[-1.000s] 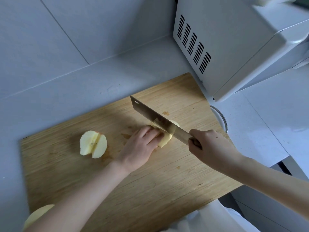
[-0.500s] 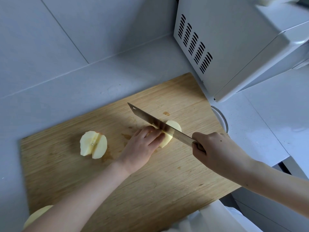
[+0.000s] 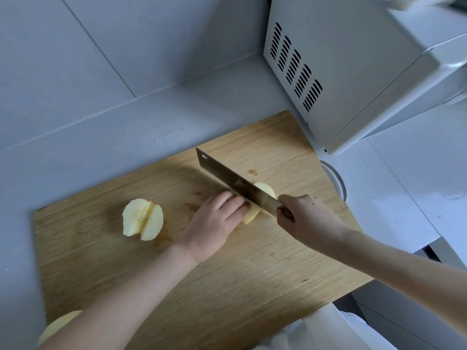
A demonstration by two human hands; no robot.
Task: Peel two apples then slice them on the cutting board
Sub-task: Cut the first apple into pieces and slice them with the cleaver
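The fingers of my left hand (image 3: 214, 223) curl over the apple half (image 3: 266, 189), pinning it to the cutting board (image 3: 227, 286). My right hand (image 3: 305, 218) clenches the knife (image 3: 227, 174), its blade in the fruit just beyond my left fingertips (the cut apple (image 3: 142, 219) lies well left of them).

The cutting board (image 3: 227, 286) is light honey-brown wood with fine straight grain running along its length, marked by a few darker amber wet stains. The cut apple (image 3: 142, 219) is pale cream with a faint yellow tinge. The apple piece (image 3: 265, 189) and the peeled apple (image 3: 56, 324) are a similar pale yellow. The cleaver (image 3: 227, 175) blade is dull grey steel. The microwave (image 3: 353, 59) is white, with rows of slanted black vent slots (image 3: 295, 69). The bench (image 3: 126, 147) and wall tiles (image 3: 75, 46) are plain pale blue-grey, the tiles divided by thin seams.
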